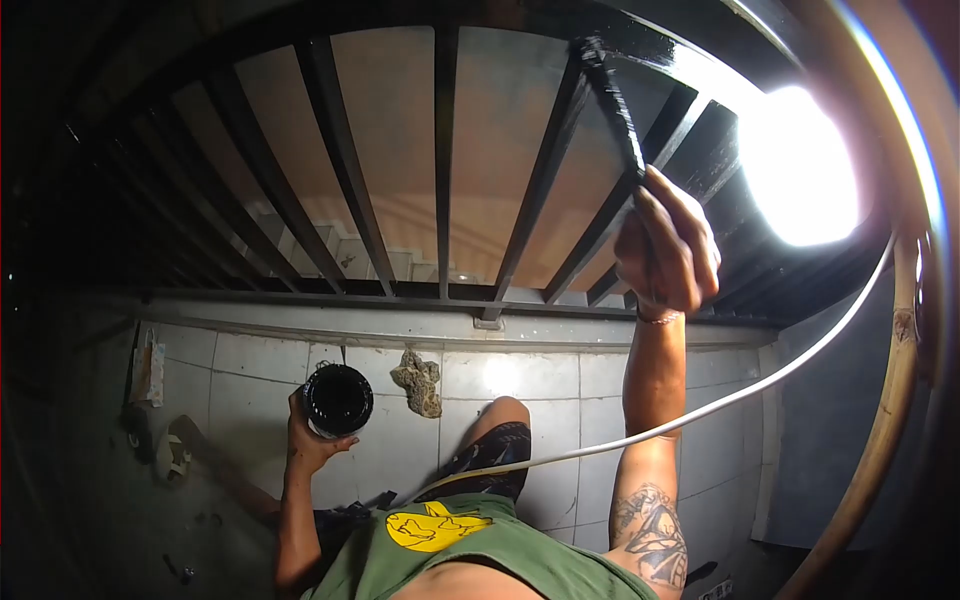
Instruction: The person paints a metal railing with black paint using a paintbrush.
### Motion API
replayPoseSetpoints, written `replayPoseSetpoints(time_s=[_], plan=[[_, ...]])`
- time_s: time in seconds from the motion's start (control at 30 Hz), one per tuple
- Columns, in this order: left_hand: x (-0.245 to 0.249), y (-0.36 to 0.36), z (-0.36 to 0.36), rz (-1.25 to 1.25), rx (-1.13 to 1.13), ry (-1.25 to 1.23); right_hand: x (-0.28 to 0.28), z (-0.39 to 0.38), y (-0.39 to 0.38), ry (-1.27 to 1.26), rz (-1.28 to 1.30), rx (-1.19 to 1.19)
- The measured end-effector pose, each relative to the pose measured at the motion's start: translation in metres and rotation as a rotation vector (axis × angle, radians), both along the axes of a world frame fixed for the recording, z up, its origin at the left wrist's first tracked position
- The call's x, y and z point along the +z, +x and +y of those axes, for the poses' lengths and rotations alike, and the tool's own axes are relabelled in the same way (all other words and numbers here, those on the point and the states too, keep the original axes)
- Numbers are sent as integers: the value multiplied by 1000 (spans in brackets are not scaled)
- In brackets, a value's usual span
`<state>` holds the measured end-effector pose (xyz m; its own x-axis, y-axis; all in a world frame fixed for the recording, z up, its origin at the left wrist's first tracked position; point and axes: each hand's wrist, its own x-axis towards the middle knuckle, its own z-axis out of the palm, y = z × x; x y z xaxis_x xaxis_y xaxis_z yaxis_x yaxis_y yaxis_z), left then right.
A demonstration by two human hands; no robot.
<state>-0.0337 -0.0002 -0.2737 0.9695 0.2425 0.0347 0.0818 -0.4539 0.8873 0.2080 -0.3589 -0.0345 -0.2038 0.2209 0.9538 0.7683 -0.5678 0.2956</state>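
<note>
My right hand (668, 245) is raised to the railing and closed around the handle of a paintbrush (622, 118). Black covers the brush, and its bristles touch the dark top rail (515, 18) where an upright bar meets it. Lower on the left, my left hand (312, 440) is wrapped around an open can (340, 402) of black paint, held upright above the floor. The railing's slanted bars (445, 160) look dark, some of them glossy near the brush.
A bright lamp (800, 165) glares at the right, with a white cable (740, 395) crossing towards my lap. A bamboo pole (880, 430) curves along the right side. On the tiled floor (570, 420) lies a crumpled, stained rag-like piece (418, 383). Stairs (345, 255) show behind the bars.
</note>
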Motion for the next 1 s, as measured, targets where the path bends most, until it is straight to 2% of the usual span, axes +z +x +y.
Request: replayPoseSetpoints(time_s=[0.03,0.1,0.2,0.3,0.37,0.47,0.6,0.7,0.87,1.0], plan=[[-1,1,2,-16,-6,52,-1,2,3,63,-84,2],[6,4,-1,15,5,55,3,8,-7,-15,30,-189],[0,1,3,30,0,53,-1,11,2,-123,18,-208],[3,0,2,28,5,16,-25,8,7,-225,64,-85],[6,1,0,41,24,-18,-34,3,-7,-203,174,-89],[8,3,-2,56,12,7,-24,11,-9,30,29,-54],[-1,3,1,13,-5,11,3,15,-2,-32,43,-178],[2,2,-1,-1,-3,34,-11,11,-1,-105,73,-179],[2,5,-1,-8,-17,-2,-15,8,-16,60,225,85],[10,7,-3,-10,-16,51,5,11,-8,130,245,22]])
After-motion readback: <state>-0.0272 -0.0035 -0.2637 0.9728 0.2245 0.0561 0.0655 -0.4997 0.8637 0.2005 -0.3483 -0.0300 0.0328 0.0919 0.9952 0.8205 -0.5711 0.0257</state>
